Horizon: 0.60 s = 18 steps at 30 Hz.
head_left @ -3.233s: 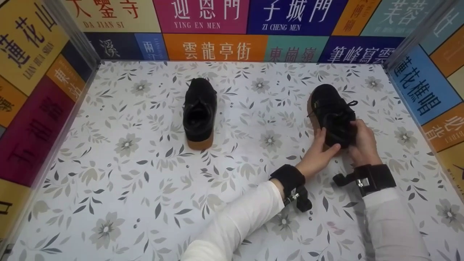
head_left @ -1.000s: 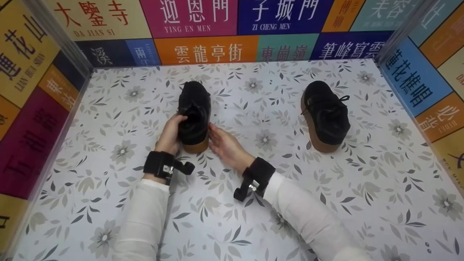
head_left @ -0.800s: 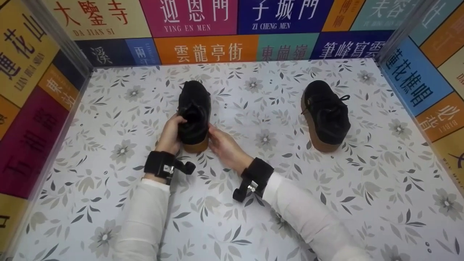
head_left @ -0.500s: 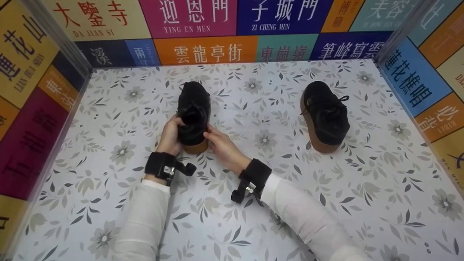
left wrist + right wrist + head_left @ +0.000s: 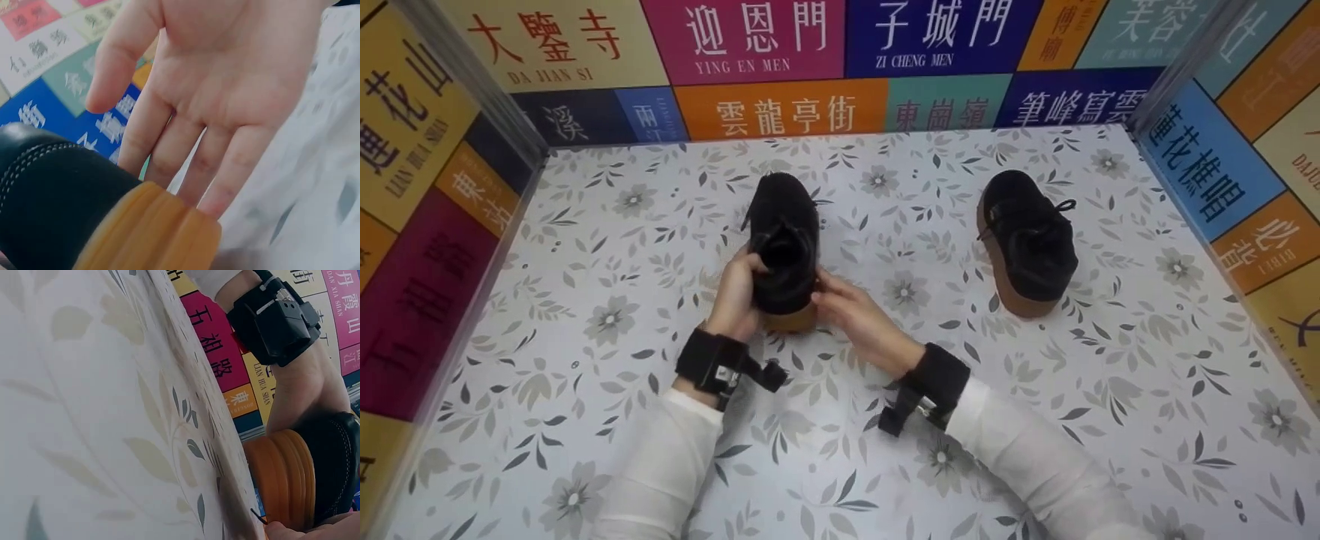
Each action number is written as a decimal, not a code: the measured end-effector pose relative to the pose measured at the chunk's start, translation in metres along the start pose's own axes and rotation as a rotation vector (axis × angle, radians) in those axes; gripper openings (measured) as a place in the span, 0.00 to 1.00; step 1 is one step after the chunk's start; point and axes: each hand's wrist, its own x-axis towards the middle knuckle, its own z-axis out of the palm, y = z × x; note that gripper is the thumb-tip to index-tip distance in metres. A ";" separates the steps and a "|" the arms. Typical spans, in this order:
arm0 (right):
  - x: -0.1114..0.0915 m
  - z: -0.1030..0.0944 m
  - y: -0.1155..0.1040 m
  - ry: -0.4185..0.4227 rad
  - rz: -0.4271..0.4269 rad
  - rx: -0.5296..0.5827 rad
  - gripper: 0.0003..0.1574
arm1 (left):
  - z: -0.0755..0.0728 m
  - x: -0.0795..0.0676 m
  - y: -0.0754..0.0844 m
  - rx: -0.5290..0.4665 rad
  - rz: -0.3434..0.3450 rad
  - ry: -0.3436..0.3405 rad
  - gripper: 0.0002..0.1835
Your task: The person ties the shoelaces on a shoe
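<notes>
Two black lace-up shoes with tan soles stand apart on the sheet. My left hand (image 5: 735, 300) grips the left side of the left shoe (image 5: 786, 291), its thumb over the collar opening. My right hand (image 5: 864, 322) touches that shoe's right heel side. Across the heel in the left wrist view, the right palm (image 5: 219, 79) faces the shoe with fingers straight; their tips are hidden behind the tan sole (image 5: 152, 230). The right wrist view shows the sole (image 5: 284, 475), a thin black strand near a fingertip, and the left hand (image 5: 306, 388) beyond. The right shoe (image 5: 1035, 259) stands untouched.
A white sheet (image 5: 945, 390) with a grey leaf-and-flower print lies under the shoes. Colourful panels with Chinese lettering rise along the back (image 5: 780, 109), the left (image 5: 427, 225) and the right (image 5: 1207, 165). Both wrists wear black camera straps.
Both hands have left the right shoe and gone over to the left one. Within the last half second the left shoe has shifted to the right along with both hands.
</notes>
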 end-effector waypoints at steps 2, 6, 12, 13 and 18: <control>-0.011 -0.008 -0.006 -0.022 0.007 0.012 0.38 | 0.008 -0.006 -0.005 -0.014 -0.005 -0.011 0.38; -0.034 -0.022 -0.017 -0.082 0.021 0.050 0.39 | 0.025 -0.020 -0.014 0.012 -0.003 -0.035 0.36; -0.060 -0.039 -0.027 -0.114 -0.004 0.038 0.40 | 0.047 -0.036 -0.029 0.082 0.064 -0.077 0.35; -0.064 -0.042 -0.028 -0.107 -0.006 0.033 0.39 | 0.050 -0.038 -0.031 0.096 0.076 -0.081 0.35; -0.086 -0.058 -0.035 -0.080 -0.025 -0.014 0.39 | 0.068 -0.051 -0.042 0.132 0.089 -0.135 0.39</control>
